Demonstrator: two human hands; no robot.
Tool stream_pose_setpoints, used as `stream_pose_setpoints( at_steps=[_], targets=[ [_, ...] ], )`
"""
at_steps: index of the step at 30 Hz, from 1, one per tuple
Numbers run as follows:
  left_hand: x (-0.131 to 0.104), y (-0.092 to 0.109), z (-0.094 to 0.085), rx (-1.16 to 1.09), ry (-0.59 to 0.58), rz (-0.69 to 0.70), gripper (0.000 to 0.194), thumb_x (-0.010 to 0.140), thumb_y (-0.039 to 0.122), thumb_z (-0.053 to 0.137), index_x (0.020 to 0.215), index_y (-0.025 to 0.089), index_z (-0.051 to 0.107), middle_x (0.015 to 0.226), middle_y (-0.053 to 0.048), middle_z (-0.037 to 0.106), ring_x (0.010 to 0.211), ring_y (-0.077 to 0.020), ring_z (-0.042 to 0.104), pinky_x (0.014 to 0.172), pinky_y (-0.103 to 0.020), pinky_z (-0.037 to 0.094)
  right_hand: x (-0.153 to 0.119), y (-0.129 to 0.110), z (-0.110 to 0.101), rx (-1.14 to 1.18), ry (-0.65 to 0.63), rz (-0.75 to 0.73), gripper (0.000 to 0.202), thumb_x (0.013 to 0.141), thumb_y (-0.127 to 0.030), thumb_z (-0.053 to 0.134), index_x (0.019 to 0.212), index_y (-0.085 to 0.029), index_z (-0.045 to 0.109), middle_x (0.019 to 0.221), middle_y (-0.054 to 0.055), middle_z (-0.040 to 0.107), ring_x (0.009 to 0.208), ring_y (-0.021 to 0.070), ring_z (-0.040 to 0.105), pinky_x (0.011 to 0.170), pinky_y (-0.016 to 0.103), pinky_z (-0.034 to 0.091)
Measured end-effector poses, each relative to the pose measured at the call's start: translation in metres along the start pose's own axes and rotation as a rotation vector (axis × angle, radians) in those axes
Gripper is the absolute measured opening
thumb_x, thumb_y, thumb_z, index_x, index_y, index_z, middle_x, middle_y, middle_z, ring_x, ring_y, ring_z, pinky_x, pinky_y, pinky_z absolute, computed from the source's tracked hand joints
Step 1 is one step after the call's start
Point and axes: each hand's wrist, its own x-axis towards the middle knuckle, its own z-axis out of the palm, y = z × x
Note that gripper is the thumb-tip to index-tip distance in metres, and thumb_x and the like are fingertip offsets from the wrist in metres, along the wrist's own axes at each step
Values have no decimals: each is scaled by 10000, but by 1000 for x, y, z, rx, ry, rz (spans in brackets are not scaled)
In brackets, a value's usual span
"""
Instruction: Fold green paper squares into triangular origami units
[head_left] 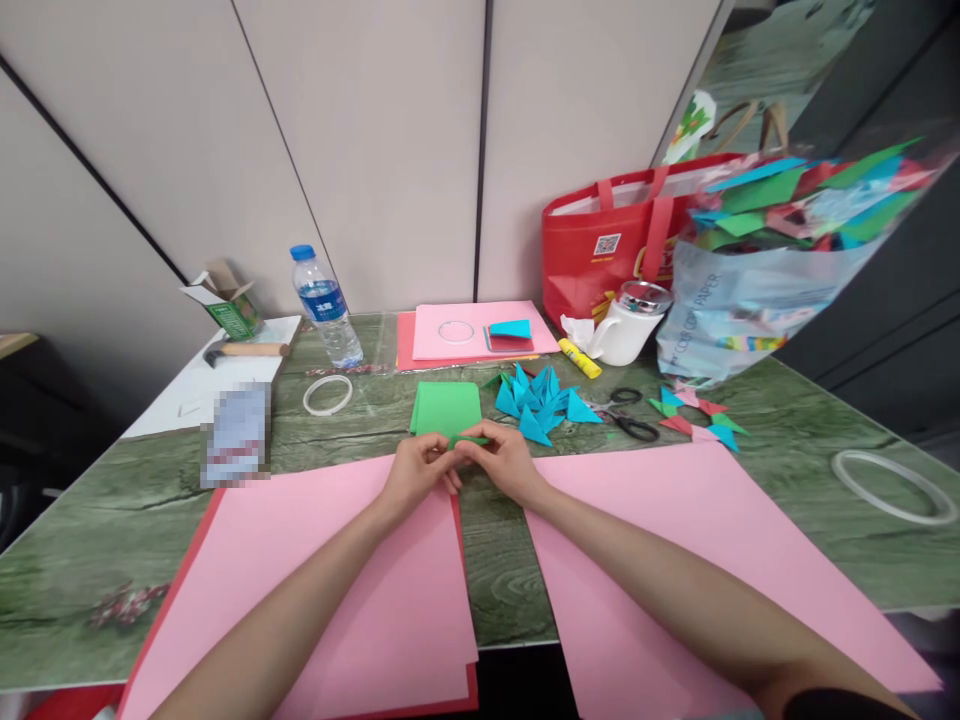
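Both hands meet at the middle of the table, pinching a small folded piece of green paper (471, 439) between them. My left hand (421, 468) has its fingers curled and its thumb against the paper's left end. My right hand (501, 460) grips the other end, thumb and fingers closed; the hands cover much of the piece. Just beyond lies a stack of green paper squares (448, 405). To its right is a heap of folded blue paper pieces (538, 400). Black-handled scissors (634, 428) rest beside the heap.
Large pink sheets (337, 590) lie under my forearms. A ring of folded coloured papers (697, 415), a yellow glue stick (580, 358), a white mug (628, 330) and a red bag (592, 250) are to the right. A water bottle (330, 310) and a hammer (247, 350) stand left.
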Motion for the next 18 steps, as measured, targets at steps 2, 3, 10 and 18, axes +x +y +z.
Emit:
stream_pose_setpoints(
  at_steps=[2, 3, 10, 18],
  targets=[
    [0, -1, 0, 41, -31, -5, 250, 704, 363, 586, 646, 138, 493, 480, -6, 596, 394, -124, 557, 398, -216, 424, 1, 1, 0, 16, 19, 53, 179, 702, -347, 589, 717, -171, 616, 655, 11, 602, 573, 136, 553, 530, 248, 450],
    [0, -2, 0, 64, -36, -5, 237, 715, 349, 571, 638, 141, 487, 497, -6, 598, 383, -115, 544, 376, -206, 405, 1, 1, -1, 14, 27, 67, 184, 708, -351, 580, 711, -169, 606, 650, 7, 597, 561, 133, 547, 520, 245, 442],
    [1, -11, -1, 294, 34, 125, 259, 759, 281, 497, 541, 167, 414, 436, 45, 520, 344, -70, 431, 379, -185, 323, 1, 0, -2, -81, 5, -18, 192, 718, -348, 579, 646, -170, 582, 601, -4, 567, 575, 131, 516, 535, 240, 399],
    [10, -19, -15, 597, 300, 349, 144, 721, 307, 577, 729, 163, 589, 621, 9, 595, 527, -110, 503, 536, -232, 413, -1, 6, 2, -314, 43, -141, 256, 768, -380, 516, 589, -199, 541, 580, 7, 522, 557, 142, 482, 555, 268, 393]
  ],
)
